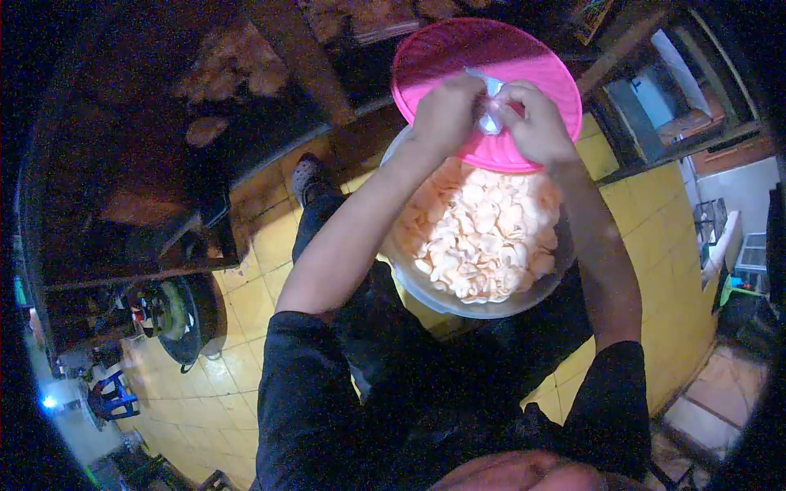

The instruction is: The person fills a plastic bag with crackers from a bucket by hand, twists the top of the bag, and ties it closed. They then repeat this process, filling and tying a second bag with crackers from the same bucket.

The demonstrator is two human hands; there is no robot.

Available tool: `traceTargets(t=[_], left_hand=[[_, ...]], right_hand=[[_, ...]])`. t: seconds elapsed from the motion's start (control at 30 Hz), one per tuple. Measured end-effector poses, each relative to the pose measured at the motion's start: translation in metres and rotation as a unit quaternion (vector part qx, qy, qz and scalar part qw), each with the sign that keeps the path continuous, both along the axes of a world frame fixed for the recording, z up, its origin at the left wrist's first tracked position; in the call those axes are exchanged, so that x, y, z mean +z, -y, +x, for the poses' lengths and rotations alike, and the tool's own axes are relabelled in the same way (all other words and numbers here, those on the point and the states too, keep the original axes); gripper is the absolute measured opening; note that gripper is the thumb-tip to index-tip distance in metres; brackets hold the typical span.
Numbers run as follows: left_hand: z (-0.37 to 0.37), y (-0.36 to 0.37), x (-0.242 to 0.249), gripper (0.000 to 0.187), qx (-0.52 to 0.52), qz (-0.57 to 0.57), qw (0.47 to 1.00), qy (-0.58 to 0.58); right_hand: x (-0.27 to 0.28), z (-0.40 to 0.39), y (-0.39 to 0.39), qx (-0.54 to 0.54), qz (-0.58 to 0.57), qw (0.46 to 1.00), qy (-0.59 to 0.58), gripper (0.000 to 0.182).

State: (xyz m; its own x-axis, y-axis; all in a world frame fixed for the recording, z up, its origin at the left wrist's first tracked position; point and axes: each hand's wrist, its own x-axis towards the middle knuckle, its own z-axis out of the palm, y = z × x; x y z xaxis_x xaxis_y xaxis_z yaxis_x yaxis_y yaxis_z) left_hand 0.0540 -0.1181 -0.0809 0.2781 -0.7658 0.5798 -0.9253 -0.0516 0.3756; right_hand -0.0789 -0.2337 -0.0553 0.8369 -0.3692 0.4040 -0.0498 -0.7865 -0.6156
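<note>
Both of my hands meet over a pink ribbed round lid or tray (pixel 434 69). My left hand (pixel 446 114) pinches one side of a small clear plastic bag (pixel 491 123); my right hand (pixel 536 123) grips its other side with bent fingers. Whether anything is inside the bag is hard to make out. Just below the hands, a large translucent tub (pixel 458 307) stands between my legs. Pale, curled crackers (pixel 483 237) fill it, and the pink piece covers its far edge.
Dark wooden shelving (pixel 286 57) runs along the far side, with brownish items (pixel 233 69) on it. A black wok-like pan (pixel 192 319) is at left on the yellow tiled floor (pixel 246 299). A wooden-framed cabinet (pixel 655 90) stands at right, and a blue stool (pixel 119 397) lower left.
</note>
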Motion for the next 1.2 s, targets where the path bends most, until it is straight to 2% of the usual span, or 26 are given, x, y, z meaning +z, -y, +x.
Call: traceTargets(t=[0.03, 0.07, 0.1, 0.17, 0.23, 0.3, 0.33, 0.37, 0.43, 0.5, 0.57, 0.6, 0.67, 0.7, 0.73, 0.77, 0.83, 0.87, 0.9, 0.97, 1.0, 1.03, 1.07, 1.1, 1.17, 1.2], left_hand=[[0.007, 0.003, -0.002, 0.015, -0.009, -0.051, 0.998, -0.030], [0.012, 0.003, -0.005, 0.015, -0.019, -0.100, 0.993, -0.060], [0.015, 0.002, -0.006, 0.015, -0.020, -0.101, 0.993, -0.060], [0.023, 0.000, -0.007, 0.017, 0.001, -0.089, 0.991, -0.104], [0.030, -0.006, -0.003, 0.018, 0.008, -0.069, 0.993, -0.099], [0.034, -0.011, 0.000, 0.016, 0.031, -0.020, 0.992, -0.117], [0.036, -0.013, 0.001, 0.019, 0.044, -0.010, 0.985, -0.166], [0.038, -0.016, 0.002, 0.019, 0.043, -0.012, 0.985, -0.166], [0.040, -0.024, 0.009, 0.022, 0.022, 0.086, 0.981, -0.170], [0.035, -0.029, 0.011, 0.022, -0.012, 0.060, 0.983, -0.172], [0.028, -0.034, 0.010, 0.017, 0.069, -0.097, 0.990, -0.078], [0.019, -0.038, 0.015, 0.017, 0.066, -0.092, 0.990, -0.078], [-0.011, -0.043, 0.043, 0.018, 0.112, -0.097, 0.985, -0.088], [-0.033, -0.050, 0.058, 0.017, 0.034, -0.010, 0.963, -0.266], [-0.043, -0.045, 0.048, 0.016, -0.113, -0.030, 0.919, -0.376], [-0.065, -0.051, 0.068, 0.013, -0.101, 0.074, 0.904, -0.408], [-0.092, -0.050, 0.066, 0.014, -0.150, 0.012, 0.879, -0.453], [-0.092, -0.049, 0.065, 0.014, -0.154, 0.015, 0.878, -0.453], [-0.091, -0.049, 0.062, 0.014, -0.173, 0.017, 0.867, -0.467], [-0.085, -0.050, 0.060, 0.015, -0.196, 0.019, 0.856, -0.478], [-0.078, -0.052, 0.061, 0.014, -0.166, 0.029, 0.867, -0.469], [-0.072, -0.052, 0.061, 0.013, -0.135, 0.039, 0.877, -0.460], [-0.067, -0.049, 0.054, 0.010, -0.130, -0.017, 0.841, -0.525], [-0.064, -0.049, 0.057, 0.009, -0.133, -0.044, 0.759, -0.636], [-0.066, -0.048, 0.062, 0.009, -0.192, -0.113, 0.631, -0.743], [-0.065, -0.049, 0.063, 0.009, -0.188, -0.109, 0.631, -0.745]], right_hand=[[0.000, -0.001, 0.001, 0.000, -0.001, 1.000, 0.001, 0.017], [0.002, -0.004, 0.003, 0.010, 0.052, 0.999, -0.002, 0.018], [0.006, -0.005, 0.004, 0.019, 0.104, 0.994, -0.004, 0.019], [0.020, -0.017, 0.007, 0.006, 0.120, 0.993, -0.011, 0.021], [0.037, -0.030, 0.003, -0.007, 0.135, 0.991, -0.019, 0.022], [0.048, -0.041, -0.001, -0.084, 0.287, 0.954, -0.016, 0.022], [0.052, -0.046, -0.003, -0.085, 0.284, 0.955, -0.016, 0.022], [0.055, -0.050, -0.004, -0.097, 0.316, 0.944, -0.011, 0.020], [0.059, -0.058, 0.002, -0.109, 0.347, 0.931, -0.003, 0.017], [0.062, -0.067, 0.010, -0.078, 0.314, 0.946, 0.007, 0.012], [0.066, -0.073, 0.006, -0.077, 0.355, 0.931, 0.048, 0.010], [0.067, -0.075, 0.001, -0.074, 0.393, 0.912, 0.087, 0.010], [0.062, -0.075, -0.007, -0.060, 0.385, 0.916, 0.091, 0.011], [0.060, -0.075, -0.007, -0.040, 0.371, 0.923, 0.095, 0.013], [0.048, -0.074, 0.000, -0.010, 0.385, 0.918, 0.096, 0.024], [0.050, -0.073, -0.007, -0.015, 0.385, 0.917, 0.100, 0.024], [0.058, -0.064, -0.031, 0.022, 0.461, 0.886, 0.047, 0.027], [0.051, -0.062, -0.033, 0.061, 0.500, 0.862, 0.047, 0.025], [0.054, -0.063, -0.035, 0.058, 0.500, 0.863, 0.050, 0.025], [0.061, -0.069, -0.037, 0.047, 0.452, 0.891, 0.019, 0.021], [0.062, -0.071, -0.033, 0.044, 0.451, 0.891, 0.023, 0.021], [0.062, -0.074, -0.028, 0.026, 0.386, 0.922, 0.011, 0.019], [0.062, -0.077, -0.023, 0.008, 0.320, 0.947, -0.002, 0.017], [0.059, -0.079, -0.021, 0.005, 0.321, 0.947, -0.001, 0.017], [0.046, -0.083, -0.020, -0.023, 0.168, 0.985, 0.021, 0.016], [0.037, -0.082, -0.019, -0.024, 0.172, 0.985, 0.020, 0.016]])
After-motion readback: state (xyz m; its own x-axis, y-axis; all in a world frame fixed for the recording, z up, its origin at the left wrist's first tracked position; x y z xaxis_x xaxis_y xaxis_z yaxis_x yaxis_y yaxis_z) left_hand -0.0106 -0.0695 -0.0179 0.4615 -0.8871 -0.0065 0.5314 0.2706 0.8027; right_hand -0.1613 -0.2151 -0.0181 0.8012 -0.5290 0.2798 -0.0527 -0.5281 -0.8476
